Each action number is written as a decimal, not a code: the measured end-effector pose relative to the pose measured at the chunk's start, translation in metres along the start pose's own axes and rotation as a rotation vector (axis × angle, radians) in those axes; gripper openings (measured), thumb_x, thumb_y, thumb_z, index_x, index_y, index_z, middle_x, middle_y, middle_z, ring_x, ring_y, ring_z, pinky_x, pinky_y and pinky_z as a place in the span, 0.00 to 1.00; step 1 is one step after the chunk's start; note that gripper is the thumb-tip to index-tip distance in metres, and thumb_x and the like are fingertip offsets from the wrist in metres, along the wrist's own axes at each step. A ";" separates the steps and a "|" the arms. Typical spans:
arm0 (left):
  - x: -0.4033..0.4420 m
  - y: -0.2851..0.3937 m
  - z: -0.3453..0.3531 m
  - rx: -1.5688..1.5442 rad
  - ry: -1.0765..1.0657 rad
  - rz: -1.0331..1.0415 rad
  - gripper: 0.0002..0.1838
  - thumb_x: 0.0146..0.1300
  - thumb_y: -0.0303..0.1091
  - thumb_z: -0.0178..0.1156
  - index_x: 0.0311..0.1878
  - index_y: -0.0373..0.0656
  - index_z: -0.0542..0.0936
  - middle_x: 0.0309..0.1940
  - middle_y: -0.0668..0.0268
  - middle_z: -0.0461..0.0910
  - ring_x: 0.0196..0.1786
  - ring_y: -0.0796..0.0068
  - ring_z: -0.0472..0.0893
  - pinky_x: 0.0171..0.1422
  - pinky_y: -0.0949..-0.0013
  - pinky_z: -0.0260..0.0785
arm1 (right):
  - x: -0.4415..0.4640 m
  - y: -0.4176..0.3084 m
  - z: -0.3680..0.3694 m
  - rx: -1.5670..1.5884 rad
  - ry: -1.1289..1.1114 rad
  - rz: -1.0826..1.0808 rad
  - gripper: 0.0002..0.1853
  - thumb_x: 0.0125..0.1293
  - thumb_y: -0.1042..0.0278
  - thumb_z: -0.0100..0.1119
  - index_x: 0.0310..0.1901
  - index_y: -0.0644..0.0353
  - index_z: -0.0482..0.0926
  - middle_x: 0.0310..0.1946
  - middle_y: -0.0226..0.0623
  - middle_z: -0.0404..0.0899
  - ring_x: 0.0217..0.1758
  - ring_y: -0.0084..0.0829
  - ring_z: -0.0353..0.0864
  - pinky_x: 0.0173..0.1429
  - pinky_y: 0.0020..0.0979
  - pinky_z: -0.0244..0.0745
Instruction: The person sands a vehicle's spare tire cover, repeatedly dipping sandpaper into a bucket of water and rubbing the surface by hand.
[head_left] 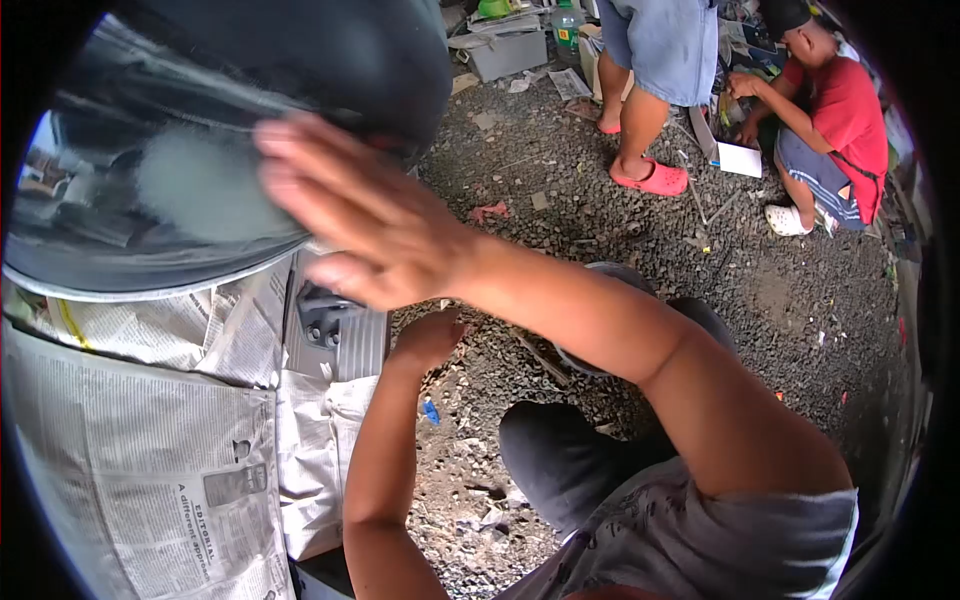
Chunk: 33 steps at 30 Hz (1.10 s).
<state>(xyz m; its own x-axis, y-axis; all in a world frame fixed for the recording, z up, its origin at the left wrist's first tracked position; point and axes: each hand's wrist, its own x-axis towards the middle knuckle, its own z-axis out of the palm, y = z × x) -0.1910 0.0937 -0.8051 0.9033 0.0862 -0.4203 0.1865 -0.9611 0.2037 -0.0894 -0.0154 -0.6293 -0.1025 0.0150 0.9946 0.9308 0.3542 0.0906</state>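
Fingers [310, 160] of the right hand [385, 235], blurred, stretch out nearly together, thumb apart, by a cloudy patch [195, 185] on the dark glossy panel [340, 60] at left; whether they touch, I can't tell. Below, the left hand's [430, 342] fingers are unclear. Newspaper [140, 430] lies beneath the panel; a person in red [845, 115] crouches beyond

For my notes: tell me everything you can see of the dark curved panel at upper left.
The dark curved panel looks smooth, glossy and reflective, material uncertain, with a cloudy pale patch. It bulges outward, cut off by the picture's edge, above printed newspaper. A thin pale edge runs along its bottom. The right hand, blurred, is over it; contact is unclear.
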 end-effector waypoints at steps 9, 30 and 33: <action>-0.005 -0.002 -0.004 0.016 0.056 -0.035 0.23 0.74 0.50 0.48 0.61 0.44 0.76 0.53 0.50 0.82 0.58 0.47 0.80 0.63 0.48 0.71 | 0.106 -0.009 0.001 -0.405 -0.219 -0.320 0.35 0.61 0.54 0.63 0.68 0.59 0.68 0.74 0.42 0.61 0.78 0.42 0.57 0.78 0.49 0.52; 0.004 -0.014 0.008 0.024 0.126 -0.007 0.17 0.65 0.40 0.54 0.45 0.38 0.85 0.46 0.50 0.86 0.50 0.50 0.85 0.56 0.51 0.77 | 0.031 0.027 -0.049 -1.016 -0.818 -0.923 0.34 0.65 0.61 0.46 0.75 0.48 0.63 0.80 0.22 0.52 0.85 0.30 0.38 0.83 0.55 0.19; -0.001 -0.012 0.006 0.036 0.109 -0.003 0.18 0.66 0.43 0.54 0.47 0.39 0.84 0.45 0.50 0.85 0.50 0.49 0.85 0.56 0.50 0.76 | 0.024 0.047 -0.066 -0.937 -0.839 -0.990 0.34 0.66 0.58 0.49 0.75 0.46 0.63 0.80 0.22 0.53 0.85 0.31 0.38 0.82 0.57 0.19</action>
<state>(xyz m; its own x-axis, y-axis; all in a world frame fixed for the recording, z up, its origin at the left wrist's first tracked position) -0.1966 0.1032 -0.8123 0.9396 0.1151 -0.3223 0.1768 -0.9695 0.1694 -0.0246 -0.0603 -0.5974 -0.6292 0.7364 0.2487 0.2276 -0.1315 0.9648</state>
